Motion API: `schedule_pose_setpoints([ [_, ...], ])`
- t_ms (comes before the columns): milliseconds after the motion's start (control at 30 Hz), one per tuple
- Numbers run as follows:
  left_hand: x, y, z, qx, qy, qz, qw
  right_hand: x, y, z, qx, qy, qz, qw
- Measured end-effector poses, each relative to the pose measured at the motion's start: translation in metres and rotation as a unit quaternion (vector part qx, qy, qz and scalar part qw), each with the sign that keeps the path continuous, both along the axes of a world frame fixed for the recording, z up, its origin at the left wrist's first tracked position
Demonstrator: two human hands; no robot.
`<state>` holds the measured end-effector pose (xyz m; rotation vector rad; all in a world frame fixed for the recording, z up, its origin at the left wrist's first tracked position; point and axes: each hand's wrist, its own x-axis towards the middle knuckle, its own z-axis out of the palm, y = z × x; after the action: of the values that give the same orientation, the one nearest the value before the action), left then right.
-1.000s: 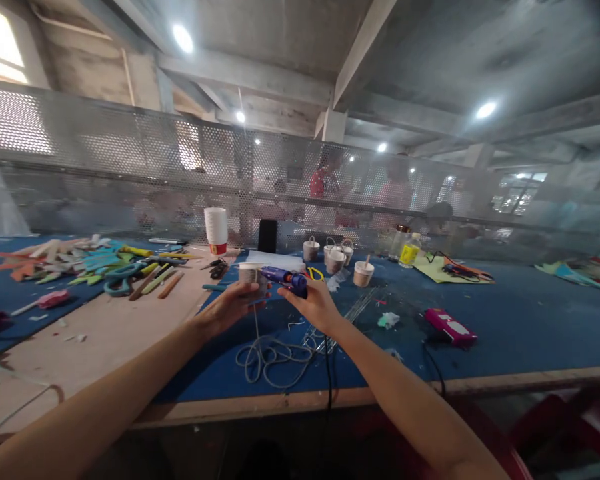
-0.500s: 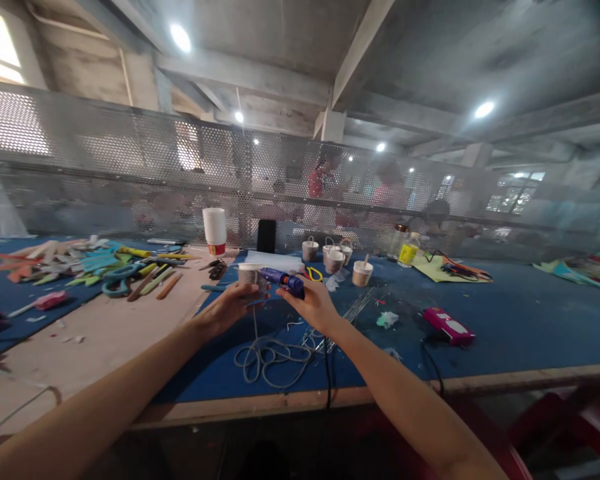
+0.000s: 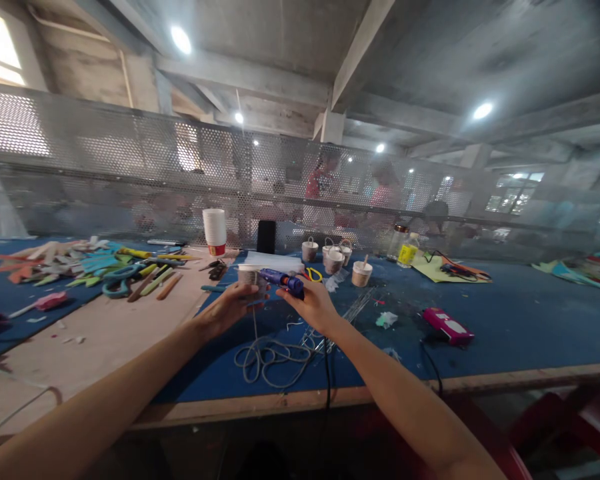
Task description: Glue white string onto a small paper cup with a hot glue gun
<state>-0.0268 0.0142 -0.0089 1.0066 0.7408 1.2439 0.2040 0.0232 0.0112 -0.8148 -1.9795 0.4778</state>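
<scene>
My left hand [image 3: 235,300] is closed around a paper cup [image 3: 249,272] whose side is wrapped in grey cord. From the cup a grey cord [image 3: 273,360] runs down into loose loops on the blue table. In my right hand [image 3: 314,303] is a blue hot glue gun [image 3: 283,280], its nozzle close to the cup's side; whether they touch I cannot tell. A black power cable [image 3: 328,373] hangs from the gun over the table's front edge. Clear glue sticks [image 3: 357,307] lie right of the right hand.
Behind my hands stand several small cord-wrapped cups [image 3: 335,261], a stack of paper cups [image 3: 214,230] and a black phone [image 3: 267,236]. Scissors [image 3: 117,281] and cut strips [image 3: 55,257] lie left. A magenta device [image 3: 447,325] and a yellow-labelled bottle [image 3: 408,252] are right. Perforated panels [image 3: 180,173] border the back.
Both hands, the cup and the glue gun stay almost in place. Beyond the perforated panel, a person in red has shifted slightly.
</scene>
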Motion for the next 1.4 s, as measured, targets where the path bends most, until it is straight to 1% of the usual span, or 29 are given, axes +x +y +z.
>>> schedule_pose_setpoints([
  [133, 0.0002, 0.0, 0.0004, 0.0, 0.008, 0.011, 1.0, 0.0003, -0.0002, 0.0006, 0.006, -0.004, -0.005, 1.0],
  [300, -0.0017, 0.0025, -0.0016, -0.004, 0.002, -0.001, 1.0, 0.0006, 0.0001, 0.0001, 0.018, 0.002, -0.009, 1.0],
  [500, -0.0013, 0.0033, -0.0018, -0.022, -0.007, 0.01, 1.0, 0.0008, 0.0011, -0.001, 0.039, 0.017, -0.011, 0.999],
  [733, -0.0051, 0.0066, -0.0063, -0.017, -0.022, 0.0, 1.0, 0.0007, 0.0017, -0.0002, 0.019, 0.004, -0.012, 1.0],
  [933, -0.0029, 0.0034, -0.0018, -0.023, -0.021, 0.004, 1.0, 0.0009, 0.0002, 0.0008, 0.014, 0.004, -0.012, 1.0],
  [1133, -0.0039, 0.0042, -0.0032, -0.029, -0.029, -0.001, 0.999, 0.0011, 0.0021, -0.0012, 0.049, 0.008, -0.015, 0.999],
  [1233, -0.0059, 0.0064, -0.0061, -0.03, -0.037, 0.001, 0.999, 0.0016, 0.0029, -0.0014, 0.067, -0.015, -0.026, 0.997],
  [1400, -0.0079, 0.0094, -0.0085, -0.033, -0.045, -0.004, 0.998, 0.0017, 0.0014, -0.0006, 0.074, -0.045, -0.046, 0.995],
])
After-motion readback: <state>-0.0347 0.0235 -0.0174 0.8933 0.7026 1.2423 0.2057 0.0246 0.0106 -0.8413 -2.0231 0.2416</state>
